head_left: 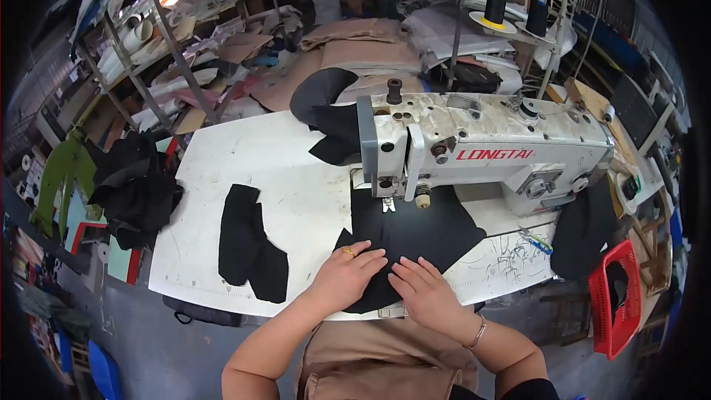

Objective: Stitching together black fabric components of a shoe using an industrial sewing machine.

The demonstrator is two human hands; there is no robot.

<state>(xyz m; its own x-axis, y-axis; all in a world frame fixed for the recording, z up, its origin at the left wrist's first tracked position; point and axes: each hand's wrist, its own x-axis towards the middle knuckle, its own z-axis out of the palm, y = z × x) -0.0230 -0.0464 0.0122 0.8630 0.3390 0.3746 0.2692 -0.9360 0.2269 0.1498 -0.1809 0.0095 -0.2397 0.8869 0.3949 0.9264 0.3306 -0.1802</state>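
A black fabric piece lies flat on the white sewing table, its far part under the presser foot of a white sewing machine. My left hand rests on the near left part of the cloth, fingers stretched out. Beside it my right hand lies flat on the same cloth, fingers extended toward the foot. Neither hand grips anything. A pair of overlapping black cut pieces lies to the left of my hands. More black fabric lies behind the needle area.
Dark cloth is heaped left of the table. Blue-handled thread snips lie among thread scraps at the right. Black fabric hangs over the right edge near a red basket. Thread cones stand behind the machine; shelves hold piled material.
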